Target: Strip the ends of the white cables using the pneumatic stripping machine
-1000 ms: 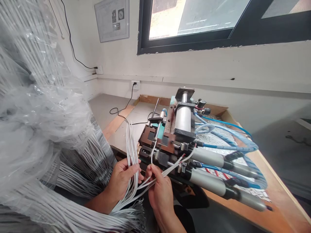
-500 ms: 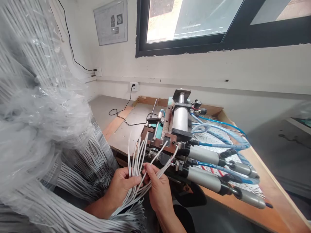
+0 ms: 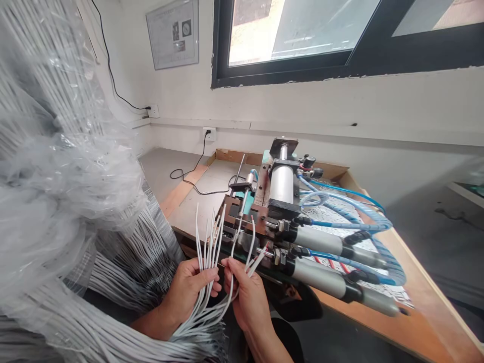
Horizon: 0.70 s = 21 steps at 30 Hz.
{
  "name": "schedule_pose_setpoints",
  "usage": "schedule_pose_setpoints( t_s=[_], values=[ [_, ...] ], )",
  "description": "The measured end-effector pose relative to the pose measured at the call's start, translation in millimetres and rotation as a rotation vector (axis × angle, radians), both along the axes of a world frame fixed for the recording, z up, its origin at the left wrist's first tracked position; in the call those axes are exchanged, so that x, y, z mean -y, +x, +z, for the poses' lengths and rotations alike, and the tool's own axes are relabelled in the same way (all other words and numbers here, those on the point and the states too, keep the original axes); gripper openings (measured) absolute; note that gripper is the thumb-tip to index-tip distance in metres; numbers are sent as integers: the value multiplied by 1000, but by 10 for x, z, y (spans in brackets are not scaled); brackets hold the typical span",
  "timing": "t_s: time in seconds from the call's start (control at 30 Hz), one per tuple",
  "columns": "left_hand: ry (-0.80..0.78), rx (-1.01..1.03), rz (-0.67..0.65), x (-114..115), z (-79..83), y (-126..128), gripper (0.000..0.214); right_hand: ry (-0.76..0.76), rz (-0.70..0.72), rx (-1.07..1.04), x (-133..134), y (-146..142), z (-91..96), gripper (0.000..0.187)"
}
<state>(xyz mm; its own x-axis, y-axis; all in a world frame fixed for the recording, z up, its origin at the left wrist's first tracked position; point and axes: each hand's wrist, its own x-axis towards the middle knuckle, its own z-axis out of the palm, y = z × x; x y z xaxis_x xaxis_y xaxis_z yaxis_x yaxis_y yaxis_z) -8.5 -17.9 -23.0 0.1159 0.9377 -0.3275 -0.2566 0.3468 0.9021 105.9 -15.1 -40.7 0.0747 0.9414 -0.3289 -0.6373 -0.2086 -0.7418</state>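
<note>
Several white cables (image 3: 206, 252) fan upward out of my left hand (image 3: 192, 287), which is closed around them. My right hand (image 3: 245, 295) pinches a smaller group of white cables (image 3: 252, 249) between thumb and fingers; a few of their tips show reddish ends. Both groups run down into one thick bundle of grey-white cables (image 3: 139, 335) that comes in from the left. Just beyond the cable tips stands a pneumatic machine (image 3: 282, 184) with a brown metal head and silver cylinders. Its jaws are partly hidden behind the cables.
Cable bundles wrapped in clear plastic (image 3: 71, 186) hang along the left side. Blue air hoses (image 3: 351, 212) loop over a wooden-edged bench (image 3: 427, 317) littered with white and red scraps. A black power cord (image 3: 189, 184) crosses the tabletop to a wall socket (image 3: 209, 133).
The cables in my right hand have spread apart, and their tips have dropped away from the machine's head, with reddish ends now showing. My hands have moved slightly apart.
</note>
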Motion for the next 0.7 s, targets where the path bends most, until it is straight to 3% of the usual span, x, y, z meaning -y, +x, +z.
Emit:
schedule_pose_setpoints(
  t_s=[0.23, 0.4, 0.57, 0.7],
  values=[
    [91, 124, 59, -41, -24, -6, 12, 109, 36, 124, 52, 42, -136, 30],
    [19, 168, 91, -50, -19, -38, 19, 162, 361, 85, 274, 63, -277, 30],
    [-6, 105, -26, 7, -41, -65, 22, 97, 556, -180, 465, 24, -361, 29],
    [-77, 50, -152, 86, -73, -78, 20, 60, 634, -318, 545, -30, -379, 29]
  ],
)
